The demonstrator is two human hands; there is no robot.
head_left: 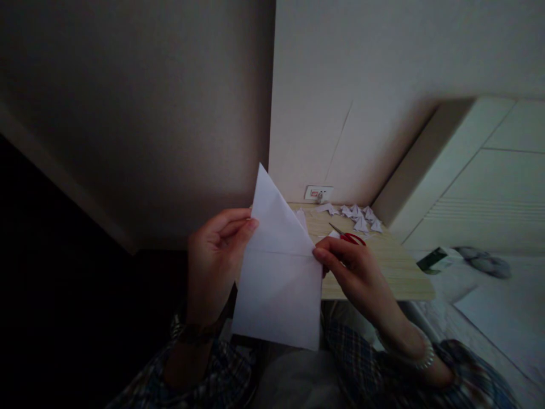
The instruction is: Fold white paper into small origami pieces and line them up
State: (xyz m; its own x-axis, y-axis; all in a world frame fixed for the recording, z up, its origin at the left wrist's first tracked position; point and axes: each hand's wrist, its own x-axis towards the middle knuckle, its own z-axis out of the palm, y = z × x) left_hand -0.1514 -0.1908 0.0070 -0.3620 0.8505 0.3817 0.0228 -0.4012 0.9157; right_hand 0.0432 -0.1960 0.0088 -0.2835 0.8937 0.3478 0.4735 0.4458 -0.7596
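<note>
A white sheet of paper is held up in front of me, its top folded over on a slant to a point. A crease runs across it about halfway down. My left hand pinches the left edge between thumb and fingers, above the crease. On the opposite side, my right hand grips the right edge where the slanted fold ends. Just beyond my right hand, red-handled scissors lie on the small table with their blades partly apart.
Several folded white paper pieces rest at the back of the pale wooden table. A wall socket with a plug sits behind it. To the right are a headboard, a green and white box and a bed.
</note>
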